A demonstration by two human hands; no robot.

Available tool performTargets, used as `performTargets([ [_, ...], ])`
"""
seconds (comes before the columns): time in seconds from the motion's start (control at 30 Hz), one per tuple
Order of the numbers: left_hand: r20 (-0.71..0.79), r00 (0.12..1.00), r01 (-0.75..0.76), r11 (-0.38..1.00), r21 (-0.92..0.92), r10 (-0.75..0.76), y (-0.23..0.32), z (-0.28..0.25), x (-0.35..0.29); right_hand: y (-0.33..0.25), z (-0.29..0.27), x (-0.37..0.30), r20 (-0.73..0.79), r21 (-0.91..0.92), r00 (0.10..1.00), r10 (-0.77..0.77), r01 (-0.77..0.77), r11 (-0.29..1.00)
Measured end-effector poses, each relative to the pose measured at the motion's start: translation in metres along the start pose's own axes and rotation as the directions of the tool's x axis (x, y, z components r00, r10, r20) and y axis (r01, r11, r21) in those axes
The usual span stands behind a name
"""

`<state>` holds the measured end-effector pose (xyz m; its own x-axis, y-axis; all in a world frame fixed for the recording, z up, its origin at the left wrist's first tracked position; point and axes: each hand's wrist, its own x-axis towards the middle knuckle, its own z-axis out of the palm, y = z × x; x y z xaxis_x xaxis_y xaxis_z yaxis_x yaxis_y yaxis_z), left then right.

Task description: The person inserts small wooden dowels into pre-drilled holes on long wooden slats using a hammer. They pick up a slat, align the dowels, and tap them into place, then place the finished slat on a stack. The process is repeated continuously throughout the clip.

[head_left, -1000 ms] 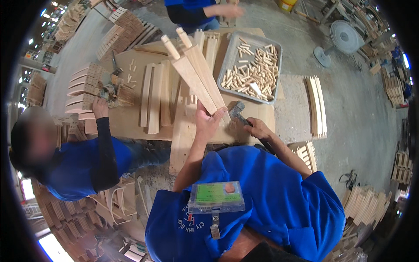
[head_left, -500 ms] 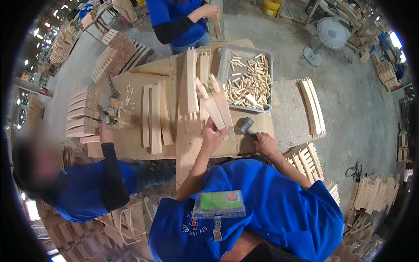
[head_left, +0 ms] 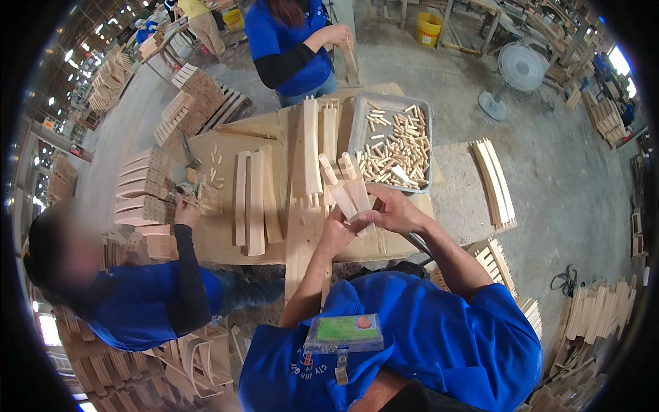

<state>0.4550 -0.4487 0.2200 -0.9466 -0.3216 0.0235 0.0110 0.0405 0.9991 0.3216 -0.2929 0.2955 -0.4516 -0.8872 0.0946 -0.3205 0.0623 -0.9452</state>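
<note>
In front of me two light wooden pieces (head_left: pixel 352 195) are held side by side and tilted, with round dowels (head_left: pixel 328 169) standing out of their far ends. My left hand (head_left: pixel 339 235) is closed round their near end from below. Against their right side my right hand (head_left: pixel 392 209) grips with thumb and fingers. Below my right wrist a dark handle (head_left: pixel 417 242) shows near the table edge; the mallet's head is not visible. Just beyond my hands stands a grey metal tray (head_left: pixel 430 154) of loose dowels. Longer wooden pieces with dowel ends (head_left: pixel 311 147) lie to the left.
Flat wooden slats (head_left: pixel 256 202) lie on the cardboard-covered table (head_left: pixel 226 154). One co-worker (head_left: pixel 141 302) sits at the left beside stacked curved parts (head_left: pixel 144 182); another (head_left: pixel 295 51) stands across the table. Two curved slats (head_left: pixel 493 182) rest at the right. A fan (head_left: pixel 519 69) stands beyond.
My right hand has left the mallet's grip on the table and come left onto the wooden pieces. The mallet's head no longer shows. The whole view has shifted slightly.
</note>
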Motion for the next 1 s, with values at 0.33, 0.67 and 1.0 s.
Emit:
performTargets([
  [0.33,0.053,0.996,0.065,0.996,0.055,-0.068,0.001,-0.015,-0.018,0.003,0.008,-0.017,-0.106,-0.211,0.99,-0.09,0.066,0.975],
  [0.67,-0.089,0.986,0.126,0.976,-0.177,-0.143,-0.005,-0.011,-0.017,-0.024,-0.023,-0.058,-0.237,-0.14,0.967,-0.092,0.06,0.988],
  [1.0,0.026,1.0,0.007,0.844,-0.536,0.008,0.058,-0.011,0.023,-0.06,-0.03,-0.049,-0.342,-0.129,0.852,-0.397,0.375,0.918],
])
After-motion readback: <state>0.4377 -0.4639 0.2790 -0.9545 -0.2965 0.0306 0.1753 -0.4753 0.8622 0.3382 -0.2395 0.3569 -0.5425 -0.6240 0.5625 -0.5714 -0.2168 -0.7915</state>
